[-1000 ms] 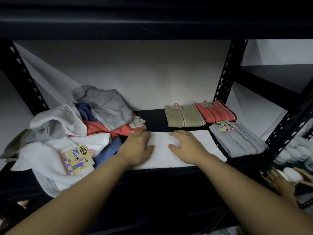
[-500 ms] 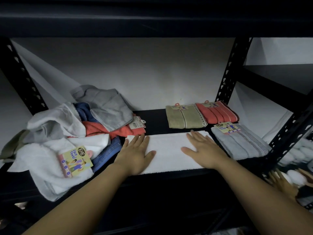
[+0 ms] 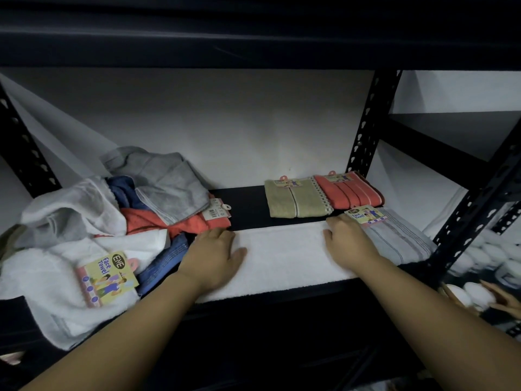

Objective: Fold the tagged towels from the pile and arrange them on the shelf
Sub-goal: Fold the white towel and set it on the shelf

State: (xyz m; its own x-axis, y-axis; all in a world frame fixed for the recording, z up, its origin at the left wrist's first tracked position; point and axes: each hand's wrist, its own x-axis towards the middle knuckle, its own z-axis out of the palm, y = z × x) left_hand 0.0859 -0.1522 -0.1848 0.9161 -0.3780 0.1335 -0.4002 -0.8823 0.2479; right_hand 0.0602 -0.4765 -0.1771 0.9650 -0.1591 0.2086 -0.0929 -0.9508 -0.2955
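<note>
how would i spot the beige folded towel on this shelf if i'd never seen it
Look at the black shelf, on its right half near the back wall. Three folded towels sit there: the beige towel is the back left one, with the coral towel beside it on the right and the grey towel nearer the front. Only it is tan, with a dotted white band along its right edge.

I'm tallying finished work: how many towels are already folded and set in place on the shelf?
3, all at the right: a tan towel at the back, a coral towel beside it, and a grey towel in front. The white towel under both hands isn't finished.
</note>
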